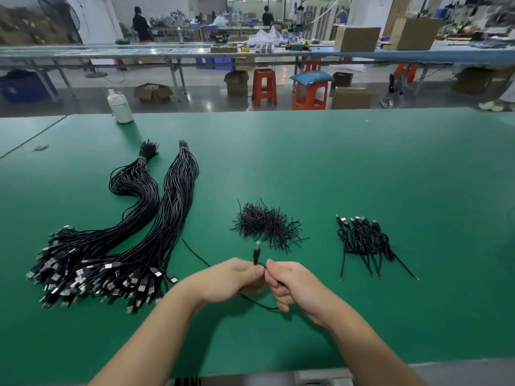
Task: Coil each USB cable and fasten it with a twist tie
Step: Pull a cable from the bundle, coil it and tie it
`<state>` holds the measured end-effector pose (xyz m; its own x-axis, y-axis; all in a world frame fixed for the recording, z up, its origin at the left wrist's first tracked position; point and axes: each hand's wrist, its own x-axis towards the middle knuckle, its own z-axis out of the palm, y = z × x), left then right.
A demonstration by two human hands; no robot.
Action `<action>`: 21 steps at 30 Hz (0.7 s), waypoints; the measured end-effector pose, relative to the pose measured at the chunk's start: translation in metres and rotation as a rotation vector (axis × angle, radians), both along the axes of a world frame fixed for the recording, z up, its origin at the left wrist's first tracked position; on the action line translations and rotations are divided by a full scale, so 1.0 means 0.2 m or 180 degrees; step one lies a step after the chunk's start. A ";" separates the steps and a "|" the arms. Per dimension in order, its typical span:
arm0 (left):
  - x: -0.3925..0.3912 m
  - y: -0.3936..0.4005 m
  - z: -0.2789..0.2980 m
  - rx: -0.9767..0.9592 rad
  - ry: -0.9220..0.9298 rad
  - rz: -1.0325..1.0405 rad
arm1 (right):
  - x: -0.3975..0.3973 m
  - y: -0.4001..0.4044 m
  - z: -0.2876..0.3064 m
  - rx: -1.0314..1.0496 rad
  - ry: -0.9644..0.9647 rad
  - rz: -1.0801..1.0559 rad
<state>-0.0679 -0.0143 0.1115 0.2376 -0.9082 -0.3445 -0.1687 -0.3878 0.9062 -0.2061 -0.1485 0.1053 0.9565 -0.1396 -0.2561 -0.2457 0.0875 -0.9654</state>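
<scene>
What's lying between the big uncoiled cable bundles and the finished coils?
The twist tie pile, on bare green mat either side, seen in the head view.

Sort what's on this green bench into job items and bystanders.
Job items: USB cable held by left hand and right hand; uncoiled cable bundles; twist ties; coiled cables.
Bystanders: white jug; rubber band.

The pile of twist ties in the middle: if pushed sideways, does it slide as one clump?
Probably not. The twist ties lie loose and crisscrossed, with strays poking out, so they would likely scatter. They look thin, so probably light and easily bent.
</scene>
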 end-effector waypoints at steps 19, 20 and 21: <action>0.02 -0.06 0.05 0.0516 0.0128 -0.0158 | 0.09 -0.10 -0.04 0.0214 -0.0021 -0.0367; 0.01 -0.09 0.02 0.0281 -0.0029 0.0260 | 0.09 -0.09 -0.04 0.0212 -0.0043 -0.0382; -0.01 -0.12 -0.01 -0.0155 -0.0024 0.0721 | 0.09 -0.09 -0.04 0.0221 -0.0070 -0.0394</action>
